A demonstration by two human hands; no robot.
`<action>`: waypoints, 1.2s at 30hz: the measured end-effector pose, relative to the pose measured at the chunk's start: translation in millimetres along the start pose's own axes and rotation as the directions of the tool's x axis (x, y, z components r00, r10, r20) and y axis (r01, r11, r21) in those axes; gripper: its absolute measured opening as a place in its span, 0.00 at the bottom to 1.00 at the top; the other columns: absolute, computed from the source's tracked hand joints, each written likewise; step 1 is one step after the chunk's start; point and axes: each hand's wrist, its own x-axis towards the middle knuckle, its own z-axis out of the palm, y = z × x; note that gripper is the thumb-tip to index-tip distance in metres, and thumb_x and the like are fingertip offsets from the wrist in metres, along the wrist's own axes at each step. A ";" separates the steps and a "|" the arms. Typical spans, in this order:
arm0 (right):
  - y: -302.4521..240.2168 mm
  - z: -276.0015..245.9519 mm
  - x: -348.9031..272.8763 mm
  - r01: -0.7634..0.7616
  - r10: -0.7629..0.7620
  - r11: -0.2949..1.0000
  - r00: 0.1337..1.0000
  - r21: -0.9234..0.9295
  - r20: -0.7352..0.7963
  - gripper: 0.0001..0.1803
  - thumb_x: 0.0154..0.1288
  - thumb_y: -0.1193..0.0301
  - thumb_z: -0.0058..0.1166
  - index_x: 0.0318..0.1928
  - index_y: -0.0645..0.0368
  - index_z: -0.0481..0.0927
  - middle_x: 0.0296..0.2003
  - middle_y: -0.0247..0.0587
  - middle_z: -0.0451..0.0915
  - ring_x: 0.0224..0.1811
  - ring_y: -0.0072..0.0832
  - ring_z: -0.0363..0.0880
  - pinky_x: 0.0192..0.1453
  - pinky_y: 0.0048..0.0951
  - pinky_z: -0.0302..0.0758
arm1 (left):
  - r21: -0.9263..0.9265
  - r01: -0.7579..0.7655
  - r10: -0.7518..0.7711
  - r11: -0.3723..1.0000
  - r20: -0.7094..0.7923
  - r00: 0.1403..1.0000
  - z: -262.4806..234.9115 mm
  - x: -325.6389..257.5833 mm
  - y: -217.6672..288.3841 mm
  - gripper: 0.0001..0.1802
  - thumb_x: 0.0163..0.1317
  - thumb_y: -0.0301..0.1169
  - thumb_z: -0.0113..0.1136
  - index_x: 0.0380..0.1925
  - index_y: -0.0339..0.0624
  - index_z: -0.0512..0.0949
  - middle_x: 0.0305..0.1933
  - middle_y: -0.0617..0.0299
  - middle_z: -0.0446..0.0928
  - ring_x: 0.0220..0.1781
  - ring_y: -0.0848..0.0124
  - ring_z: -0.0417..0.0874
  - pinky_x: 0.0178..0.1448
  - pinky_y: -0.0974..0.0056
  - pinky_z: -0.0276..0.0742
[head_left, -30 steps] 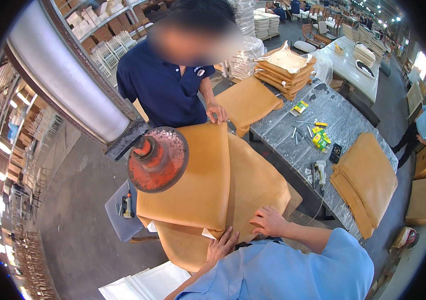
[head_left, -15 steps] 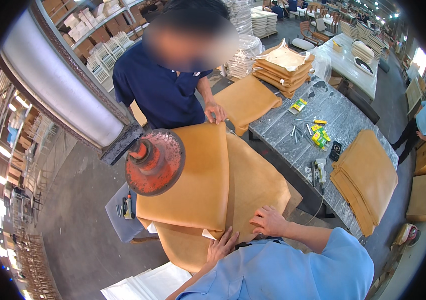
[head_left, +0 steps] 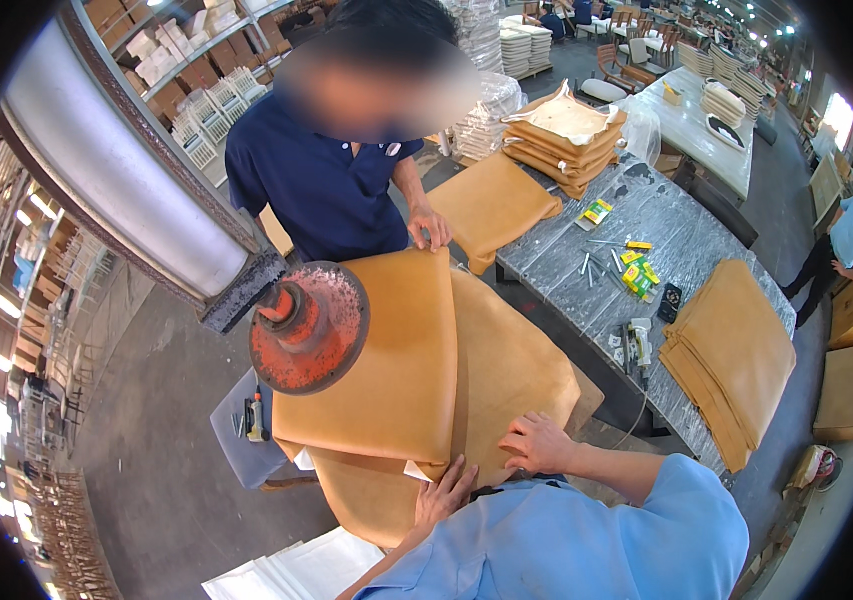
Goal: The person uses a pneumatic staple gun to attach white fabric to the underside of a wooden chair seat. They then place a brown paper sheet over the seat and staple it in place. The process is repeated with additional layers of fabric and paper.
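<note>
A tan leather-covered cushion (head_left: pixel 402 340) lies under a worn red round press head (head_left: pixel 309 328), which covers its left part. Beneath it spreads a larger tan leather piece (head_left: pixel 512 350). My left hand (head_left: pixel 445 494) is closed at the cushion's near corner, where a bit of white material (head_left: pixel 415 470) shows; its thumb is partly hidden. My right hand (head_left: pixel 539 442) rests on the larger leather piece to the right, fingers bent and slightly apart, holding nothing visible. Across from me, a co-worker's hand (head_left: pixel 430 228) touches the cushion's far corner.
A plastic-covered table (head_left: pixel 567 240) at right bears stacked tan leather pieces (head_left: pixel 732 350), covered cushions (head_left: pixel 567 140), yellow-green boxes (head_left: pixel 639 275) and a glue gun (head_left: pixel 641 342). Another glue gun (head_left: pixel 257 415) lies left of the press. White sheets (head_left: pixel 292 568) lie at lower left.
</note>
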 end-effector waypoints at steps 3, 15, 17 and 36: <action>2.9 -0.4 2.8 0.007 -0.007 1.000 1.000 0.012 0.026 0.23 0.67 0.49 0.73 0.56 0.45 0.89 0.54 0.40 0.81 0.61 0.45 0.80 0.66 0.49 0.76 | 0.011 0.007 -0.007 1.000 0.007 1.000 0.0 -0.3 0.9 0.36 0.73 0.35 0.66 0.80 0.67 0.73 0.86 0.55 0.69 0.73 0.41 0.83 0.78 0.36 0.73; 9.6 -5.8 13.5 -0.020 0.013 0.999 0.990 0.044 0.141 0.22 0.71 0.49 0.69 0.57 0.46 0.89 0.54 0.43 0.83 0.60 0.47 0.83 0.65 0.50 0.79 | -0.036 0.042 -0.040 0.998 0.057 0.998 -1.4 -0.1 0.4 0.39 0.70 0.33 0.65 0.81 0.68 0.72 0.88 0.55 0.68 0.76 0.42 0.81 0.79 0.38 0.71; 10.5 -5.1 11.9 -0.015 0.010 0.999 0.991 0.037 0.134 0.22 0.72 0.49 0.69 0.57 0.46 0.89 0.54 0.43 0.83 0.60 0.47 0.83 0.65 0.50 0.79 | -0.061 0.058 -0.053 0.996 0.079 0.995 -2.4 -0.1 1.0 0.39 0.70 0.34 0.65 0.82 0.68 0.71 0.88 0.55 0.67 0.76 0.41 0.80 0.79 0.37 0.70; 11.4 6.4 4.2 0.019 -0.019 1.000 1.000 -0.002 -0.001 0.21 0.70 0.49 0.70 0.55 0.46 0.90 0.52 0.38 0.83 0.58 0.43 0.83 0.63 0.48 0.79 | -0.055 0.015 -0.015 0.998 -0.001 1.000 -6.8 1.4 5.7 0.35 0.72 0.35 0.64 0.80 0.64 0.74 0.86 0.53 0.69 0.77 0.42 0.80 0.80 0.35 0.69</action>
